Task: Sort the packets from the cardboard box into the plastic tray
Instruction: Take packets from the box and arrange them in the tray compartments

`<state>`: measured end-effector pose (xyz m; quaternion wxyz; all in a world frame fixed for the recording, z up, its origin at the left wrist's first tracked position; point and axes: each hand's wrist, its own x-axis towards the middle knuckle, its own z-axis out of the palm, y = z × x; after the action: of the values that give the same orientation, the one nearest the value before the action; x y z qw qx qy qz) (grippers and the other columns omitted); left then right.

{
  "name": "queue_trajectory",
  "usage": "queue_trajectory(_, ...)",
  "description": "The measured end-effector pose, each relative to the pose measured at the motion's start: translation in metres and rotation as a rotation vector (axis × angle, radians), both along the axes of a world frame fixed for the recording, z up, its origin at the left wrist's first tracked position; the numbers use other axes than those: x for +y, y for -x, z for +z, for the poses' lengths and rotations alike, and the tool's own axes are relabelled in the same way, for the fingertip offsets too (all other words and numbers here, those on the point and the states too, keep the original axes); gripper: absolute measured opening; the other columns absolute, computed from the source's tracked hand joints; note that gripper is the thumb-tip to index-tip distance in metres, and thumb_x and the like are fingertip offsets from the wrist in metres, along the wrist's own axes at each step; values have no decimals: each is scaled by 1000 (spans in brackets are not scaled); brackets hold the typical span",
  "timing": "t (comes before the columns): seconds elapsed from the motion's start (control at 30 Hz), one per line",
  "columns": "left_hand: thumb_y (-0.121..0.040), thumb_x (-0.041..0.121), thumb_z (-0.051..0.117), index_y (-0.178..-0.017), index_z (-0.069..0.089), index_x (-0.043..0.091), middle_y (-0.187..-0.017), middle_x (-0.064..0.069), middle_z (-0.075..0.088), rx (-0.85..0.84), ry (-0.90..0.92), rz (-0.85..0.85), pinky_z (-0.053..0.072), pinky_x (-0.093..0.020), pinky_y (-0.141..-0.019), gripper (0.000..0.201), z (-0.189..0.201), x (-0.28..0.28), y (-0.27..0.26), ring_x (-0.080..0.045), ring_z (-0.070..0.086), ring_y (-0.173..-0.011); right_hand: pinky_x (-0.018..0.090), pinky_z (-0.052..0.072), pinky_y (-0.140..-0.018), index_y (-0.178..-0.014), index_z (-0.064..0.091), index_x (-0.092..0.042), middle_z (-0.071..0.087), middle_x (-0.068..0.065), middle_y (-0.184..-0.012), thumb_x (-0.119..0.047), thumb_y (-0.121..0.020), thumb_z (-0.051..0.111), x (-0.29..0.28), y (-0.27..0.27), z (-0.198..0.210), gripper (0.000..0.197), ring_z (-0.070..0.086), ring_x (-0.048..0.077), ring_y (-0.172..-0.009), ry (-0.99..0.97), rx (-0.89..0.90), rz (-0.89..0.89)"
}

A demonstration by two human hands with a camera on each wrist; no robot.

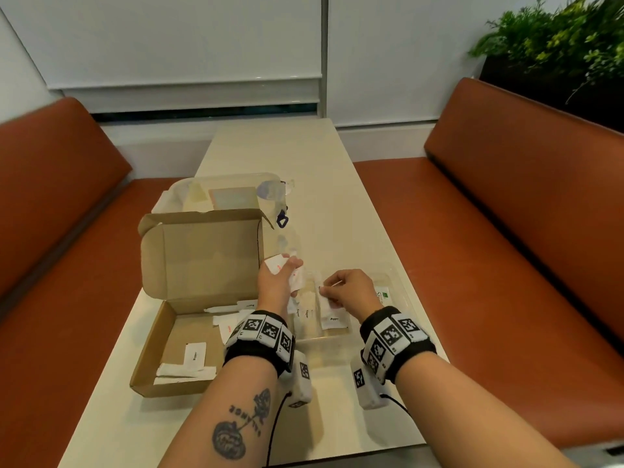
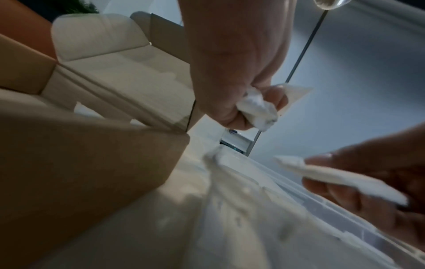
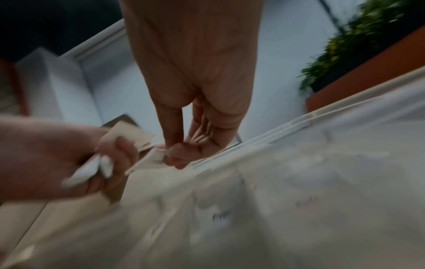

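Several packets (image 1: 334, 317) lie in the plastic tray (image 1: 398, 282); more remain in the cardboard box (image 1: 158, 349) at nine o'clock. Left hand (image 1: 277, 282) grips a bunch (image 1: 275, 263), right hand (image 1: 351, 290) pinches one (image 2: 340, 178).

Orange benches (image 1: 526, 231), plant (image 1: 557, 45), clear container (image 1: 229, 194)

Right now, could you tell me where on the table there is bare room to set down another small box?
The far end of the table, beyond the clear lidded container, is bare. So is the near strip in front of the cardboard box. The middle is crowded: the box, the plastic tray, and the left hand and right hand holding packets.
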<state>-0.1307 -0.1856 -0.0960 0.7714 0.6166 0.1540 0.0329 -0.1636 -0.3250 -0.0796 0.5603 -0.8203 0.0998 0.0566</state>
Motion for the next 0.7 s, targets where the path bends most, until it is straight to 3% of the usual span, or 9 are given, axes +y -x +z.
queue_trajectory(0.07,-83,12,67,-91,56,22,-100,-15,66,-1,-11,-2,47,-34,-62,17,-3,2,0,-25,60,-85,19,49,-47,-81,60,-6,60,9,-56,3,-76,69,10,2,-6,14,54,10,-39,50,18,24)
queue_trajectory(0.1,-83,10,67,-89,56,24,-95,-12,65,-4,-31,-10,48,-33,-60,19,-4,3,-1,-24,59,-80,19,48,-46,-80,57,-7,59,10,-57,5,-75,67,17,2,-9,16,54,9,-38,89,15,49)
queue_trajectory(0.17,-83,8,67,-88,55,25,-86,-7,60,-16,-75,-20,46,-26,-47,22,-6,4,-1,-20,56,-72,25,51,-57,-75,55,-10,62,11,-66,5,-75,62,29,2,-14,17,58,13,-50,207,-15,97)
queue_trajectory(0.23,-83,7,66,-90,55,24,-85,-6,58,-20,-105,-19,45,-25,-44,21,-8,5,-2,-21,55,-73,27,48,-67,-72,55,-14,65,9,-77,2,-77,59,39,0,-19,17,60,19,-70,353,-50,127)
queue_trajectory(0.37,-84,7,66,-91,55,25,-86,-7,59,-19,-112,-21,46,-26,-46,22,-11,7,-3,-20,57,-69,25,38,-65,-63,49,-17,58,6,-74,-3,-82,50,47,-2,-27,24,54,22,-74,526,-58,206)
queue_trajectory(0.47,-84,6,65,-95,56,21,-85,-6,58,-21,-94,-30,48,-27,-46,21,-11,8,-2,-18,57,-68,31,46,-78,-82,68,-10,66,11,-89,-7,-84,54,43,-4,-29,14,59,26,-91,622,-83,268)
queue_trajectory(0.57,-85,6,64,-96,55,21,-88,-6,58,-37,-111,-41,48,-22,-42,21,-9,9,-2,-13,56,-68,29,39,-91,-104,70,-21,59,5,-110,-25,-83,66,34,-6,-30,21,46,24,-109,792,-142,339)
queue_trajectory(0.7,-88,6,60,-92,54,25,-104,-19,63,-36,-97,-57,51,-33,-56,20,-8,8,0,-18,59,-76,33,39,-96,-112,67,-33,50,1,-117,-45,-77,71,30,-7,-27,38,37,23,-114,925,-126,409)
